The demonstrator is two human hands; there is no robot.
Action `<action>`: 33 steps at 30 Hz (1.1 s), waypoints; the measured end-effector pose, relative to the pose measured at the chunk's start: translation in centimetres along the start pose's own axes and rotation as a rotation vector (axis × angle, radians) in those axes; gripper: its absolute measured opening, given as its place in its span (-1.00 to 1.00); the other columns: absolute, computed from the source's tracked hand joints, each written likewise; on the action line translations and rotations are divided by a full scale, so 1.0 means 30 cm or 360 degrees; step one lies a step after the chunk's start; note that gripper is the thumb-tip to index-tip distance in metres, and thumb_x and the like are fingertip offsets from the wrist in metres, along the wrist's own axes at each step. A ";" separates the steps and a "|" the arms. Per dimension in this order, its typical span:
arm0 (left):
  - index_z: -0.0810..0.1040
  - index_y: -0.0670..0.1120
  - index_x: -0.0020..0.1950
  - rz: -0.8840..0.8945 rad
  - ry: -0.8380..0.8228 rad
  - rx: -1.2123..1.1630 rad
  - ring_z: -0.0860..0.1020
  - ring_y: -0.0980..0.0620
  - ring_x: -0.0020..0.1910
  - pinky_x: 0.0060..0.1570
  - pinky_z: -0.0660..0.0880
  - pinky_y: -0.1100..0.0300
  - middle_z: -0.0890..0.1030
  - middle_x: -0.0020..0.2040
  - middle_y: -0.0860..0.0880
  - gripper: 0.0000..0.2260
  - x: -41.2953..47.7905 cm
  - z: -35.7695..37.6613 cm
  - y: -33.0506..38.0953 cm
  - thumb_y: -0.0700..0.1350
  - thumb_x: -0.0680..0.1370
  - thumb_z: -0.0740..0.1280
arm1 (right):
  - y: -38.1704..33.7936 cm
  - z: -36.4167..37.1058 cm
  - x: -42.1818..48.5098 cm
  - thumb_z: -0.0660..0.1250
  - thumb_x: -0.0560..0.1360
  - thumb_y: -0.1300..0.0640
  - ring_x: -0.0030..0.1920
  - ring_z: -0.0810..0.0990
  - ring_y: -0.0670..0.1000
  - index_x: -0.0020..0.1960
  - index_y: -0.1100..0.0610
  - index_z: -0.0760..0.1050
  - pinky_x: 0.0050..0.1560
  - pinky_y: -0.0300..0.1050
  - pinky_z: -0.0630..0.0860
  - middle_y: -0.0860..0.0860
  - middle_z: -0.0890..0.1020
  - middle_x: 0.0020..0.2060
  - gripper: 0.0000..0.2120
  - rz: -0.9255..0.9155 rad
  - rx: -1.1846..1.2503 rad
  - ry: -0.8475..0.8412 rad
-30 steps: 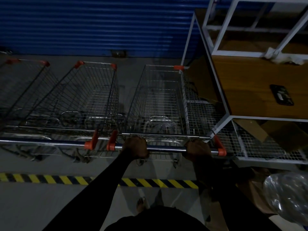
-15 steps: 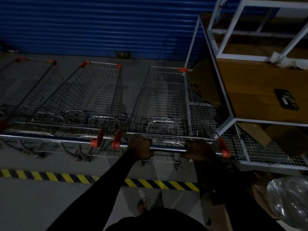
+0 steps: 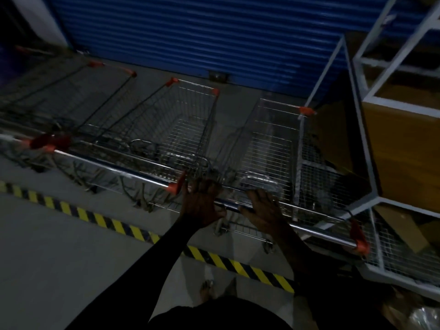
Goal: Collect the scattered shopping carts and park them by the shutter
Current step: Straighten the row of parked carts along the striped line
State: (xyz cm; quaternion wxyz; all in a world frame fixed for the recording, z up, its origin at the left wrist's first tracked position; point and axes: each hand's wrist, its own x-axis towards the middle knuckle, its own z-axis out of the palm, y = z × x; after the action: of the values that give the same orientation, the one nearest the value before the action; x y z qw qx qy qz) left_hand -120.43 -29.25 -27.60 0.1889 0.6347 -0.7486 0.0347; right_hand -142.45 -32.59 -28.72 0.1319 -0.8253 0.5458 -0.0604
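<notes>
steel cart handle (image 3: 309,231) is sitting under left hand (image 3: 202,203) and right hand (image 3: 262,210), both lying flat, ungripping; loose cart (image 3: 269,139) risks scraping white rack (image 3: 366,148)

A: Where are the hands?
B: Both lie on the handle (image 3: 321,234) of the right cart (image 3: 269,144). The left hand (image 3: 202,203) is near the bar's left end and the right hand (image 3: 262,208) just beside it. The fingers look stretched over the bar, not wrapped round it

A: And the cart?
B: It points toward the blue shutter (image 3: 190,32) on the far side, just beside a white rack (image 3: 366,148) on the right. A second cart (image 3: 183,129) stands just left of it, and other carts (image 3: 78,103) further left are blurred

A: The floor (image 3: 59,258)?
B: Grey, with yellow-black tape (image 3: 114,226) on the near side of the handles, and a foot (image 3: 206,291) nearer still
</notes>
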 end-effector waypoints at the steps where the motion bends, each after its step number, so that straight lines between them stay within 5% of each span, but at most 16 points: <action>1: 0.56 -0.02 0.23 -0.0016 0.0066 0.0011 0.47 -0.26 0.26 0.25 0.27 -0.28 0.57 0.21 -0.10 -0.41 -0.015 -0.015 -0.019 0.25 0.28 0.39 | -0.031 0.007 0.021 0.06 0.45 -0.35 0.16 0.48 0.21 0.29 0.03 0.45 0.07 0.11 0.48 0.07 0.50 0.18 -0.38 -0.0031 -0.0006 0.0016; 8: 0.20 0.10 0.53 -0.0521 -0.0197 0.0189 0.35 -0.24 0.33 0.16 0.33 -0.27 0.41 0.40 -0.07 -0.21 -0.139 -0.136 -0.152 0.35 0.34 0.22 | -0.255 0.000 0.147 0.03 0.46 -0.40 0.14 0.47 0.21 0.33 0.05 0.40 0.08 0.12 0.45 0.10 0.51 0.16 -0.33 -0.0342 -0.0048 0.0072; 14: 0.43 -0.02 0.39 -0.0859 -0.0109 0.0297 0.41 -0.27 0.30 0.12 0.34 -0.24 0.50 0.32 -0.13 -0.26 -0.243 -0.221 -0.230 0.37 0.33 0.18 | -0.405 -0.035 0.222 0.06 0.44 -0.31 0.17 0.48 0.27 0.37 0.15 0.41 0.10 0.15 0.44 0.19 0.50 0.24 -0.30 -0.0675 0.0003 0.0034; 33: 0.26 -0.01 0.50 -0.1443 0.0213 0.0841 0.30 -0.23 0.38 0.21 0.26 -0.24 0.38 0.43 -0.11 -0.19 -0.434 -0.757 -0.410 0.43 0.37 0.02 | -1.062 -0.239 0.289 0.06 0.39 -0.32 0.20 0.50 0.23 0.32 0.14 0.44 0.16 0.22 0.40 0.16 0.53 0.23 -0.29 -0.1422 -0.0004 0.0315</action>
State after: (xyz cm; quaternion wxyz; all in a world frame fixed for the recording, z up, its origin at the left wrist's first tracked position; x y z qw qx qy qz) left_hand -101.56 -12.79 -13.13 0.0658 0.9170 -0.3511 0.1775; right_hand -112.58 -29.86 -13.21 0.0391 -0.9702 0.1464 -0.1891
